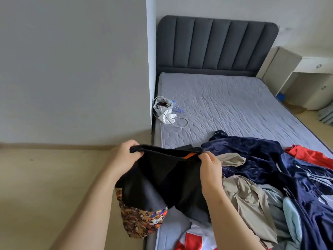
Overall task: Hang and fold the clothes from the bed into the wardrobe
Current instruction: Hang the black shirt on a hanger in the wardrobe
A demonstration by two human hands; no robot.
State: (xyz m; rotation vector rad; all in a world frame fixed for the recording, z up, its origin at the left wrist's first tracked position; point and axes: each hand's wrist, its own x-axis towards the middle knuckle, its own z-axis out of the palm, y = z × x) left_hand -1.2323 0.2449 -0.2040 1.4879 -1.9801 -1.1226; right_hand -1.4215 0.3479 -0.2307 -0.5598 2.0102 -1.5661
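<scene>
I hold up a pair of black shorts (162, 179) by the waistband over the bed's left edge. My left hand (126, 156) grips the waistband's left end and my right hand (210, 170) pinches its right end, beside a small orange tag. The shorts' lower leg has a colourful printed panel (142, 221). A heap of clothes lies on the bed (225, 101) to the right: a navy velvet garment (255, 156), beige trousers (250, 201), a red piece (306, 154), a light blue item (292, 217) and a red-and-white garment (194, 239).
A white drawstring bag (164, 110) with a cord lies at the mattress's left edge. The dark padded headboard (216, 44) stands against the far wall. A grey wall (72, 69) is at left, beige floor (45, 186) below it, and a white desk (315, 69) at right.
</scene>
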